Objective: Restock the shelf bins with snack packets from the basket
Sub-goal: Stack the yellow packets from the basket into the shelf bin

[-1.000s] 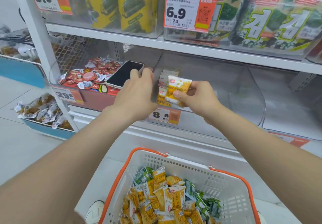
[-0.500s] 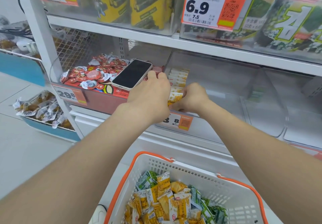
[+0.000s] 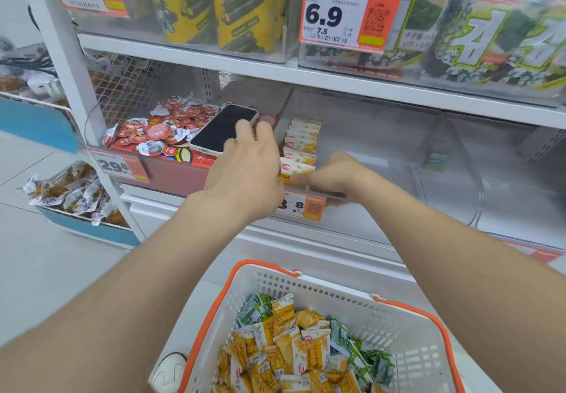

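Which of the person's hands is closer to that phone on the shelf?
Left. The left hand has its fingertips over the phone; the right hand is farther right, at the yellow packets.

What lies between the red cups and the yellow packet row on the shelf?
A phone, partly hidden by the left hand, in the head view.

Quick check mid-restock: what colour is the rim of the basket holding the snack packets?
Orange, around a white slotted basket. The head view, the only one, shows it clearly.
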Motion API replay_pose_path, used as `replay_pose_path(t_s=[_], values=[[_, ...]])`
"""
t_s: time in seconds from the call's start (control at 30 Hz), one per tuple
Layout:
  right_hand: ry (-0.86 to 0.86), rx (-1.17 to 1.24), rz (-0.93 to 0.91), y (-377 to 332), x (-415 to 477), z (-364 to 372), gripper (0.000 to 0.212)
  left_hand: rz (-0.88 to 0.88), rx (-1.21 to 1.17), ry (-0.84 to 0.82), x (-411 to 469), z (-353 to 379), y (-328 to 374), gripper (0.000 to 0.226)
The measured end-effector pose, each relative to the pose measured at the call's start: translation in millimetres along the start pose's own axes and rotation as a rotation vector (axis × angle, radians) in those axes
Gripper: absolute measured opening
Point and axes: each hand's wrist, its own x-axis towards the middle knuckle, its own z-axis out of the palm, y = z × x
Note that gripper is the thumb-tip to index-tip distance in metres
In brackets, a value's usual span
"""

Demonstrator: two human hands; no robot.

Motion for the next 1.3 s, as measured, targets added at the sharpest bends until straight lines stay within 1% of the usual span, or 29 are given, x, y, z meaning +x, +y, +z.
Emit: replay_pose_path(t_s=[0.03, 0.1, 0.13, 0.17, 0.2, 0.27, 0.3, 0.37, 0.4, 0.43, 0.5, 0.53, 0.63, 0.7, 0.73, 0.8, 0.87, 0.93, 1.0, 1.07, 1.1, 1.17, 1.23, 1.3], values=[[0.050, -0.006, -0.031, 1.8, -3.4, -4.5, 0.039, -0.009, -0.020, 0.038, -5.2, -1.9, 1.9, 0.039], [0.267, -0.108, -0.196, 7.8, -16.2, -12.9, 0.030, -0.015, -0.019, 0.060, -16.0, -2.7, 6.6, 0.025], [0.376, -0.157, -0.299, 10.9, -28.3, -15.6, 0.023, -0.019, 0.000, 0.025, -21.9, -1.7, 9.1, 0.020], [0.434, -0.181, -0.399, 13.8, -44.9, -17.3, 0.018, -0.023, 0.019, -0.039, -28.0, 1.0, 11.7, 0.017], [0.438, -0.192, -0.486, 18.1, -62.8, -16.4, 0.015, -0.019, 0.033, -0.121, -34.4, 5.2, 14.1, 0.017], [0.338, -0.251, -0.592, 33.8, -95.9, -7.7, 0.015, 0.050, 0.059, -0.291, -46.7, 18.0, 20.7, 0.020], [0.268, -0.312, -0.614, 43.9, -111.5, -1.4, 0.017, 0.111, 0.085, -0.368, -52.1, 28.1, 24.2, 0.019], [0.130, -0.501, -0.630, 66.0, -136.6, 12.1, 0.024, 0.220, 0.148, -0.540, -63.1, 53.0, 31.4, 0.011], [0.063, -0.619, -0.638, 76.4, -145.8, 18.4, 0.026, 0.256, 0.187, -0.630, -68.9, 67.8, 34.1, 0.014], [-0.010, -0.729, -0.646, 85.4, -153.8, 23.5, 0.026, 0.281, 0.228, -0.713, -74.9, 84.4, 35.3, 0.017], [-0.169, -0.863, -0.615, 100.5, -164.5, 31.6, 0.018, 0.313, 0.289, -0.850, -90.1, 118.1, 35.7, 0.017], [-0.241, -0.913, -0.594, 107.0, -167.1, 34.8, 0.013, 0.327, 0.317, -0.898, -98.5, 134.2, 34.7, 0.018], [-0.363, -1.010, -0.566, 126.2, -169.1, 42.8, 0.027, 0.346, 0.434, -1.012, -124.7, 180.1, 28.8, 0.019], [-0.418, -1.045, -0.574, 136.0, -170.2, 46.5, 0.028, 0.338, 0.514, -1.078, -142.3, 203.1, 20.5, 0.011], [-0.444, -1.066, -0.586, 139.7, -170.9, 48.7, 0.026, 0.325, 0.575, -1.107, -150.0, 213.8, 12.9, 0.014], [-0.484, -1.078, -0.613, 143.8, -171.8, 52.8, 0.024, 0.264, 0.691, -1.125, -162.5, 234.4, -6.6, 0.045], [-0.485, -1.072, -0.643, 145.8, -169.6, 58.1, 0.028, 0.197, 0.744, -1.117, -174.0, 247.4, -22.3, 0.071], [-0.473, -1.072, -0.675, 145.8, -167.2, 64.1, 0.034, 0.165, 0.744, -1.160, -182.5, 254.7, -31.0, 0.088], [-0.473, -1.070, -0.693, 144.0, -165.0, 70.3, 0.034, 0.166, 0.740, -1.179, -189.0, 259.0, -36.5, 0.095], [-0.483, -1.071, -0.699, 140.7, -164.2, 74.6, 0.036, 0.251, 0.778, -1.124, -192.3, 259.0, -38.2, 0.094], [-0.488, -1.067, -0.701, 139.1, -163.9, 76.0, 0.038, 0.305, 0.784, -1.083, -192.1, 255.6, -35.9, 0.089], [-0.498, -1.068, -0.708, 136.3, -164.2, 78.6, 0.037, 0.351, 0.747, -1.052, -188.1, 245.3, -27.7, 0.070], [-0.497, -1.076, -0.704, 133.8, -164.7, 79.2, 0.035, 0.334, 0.672, -1.042, -182.1, 238.7, -22.1, 0.048], [-0.510, -1.080, -0.692, 131.4, -165.5, 78.7, 0.033, 0.267, 0.606, -1.031, -176.0, 230.3, -18.1, 0.040]])
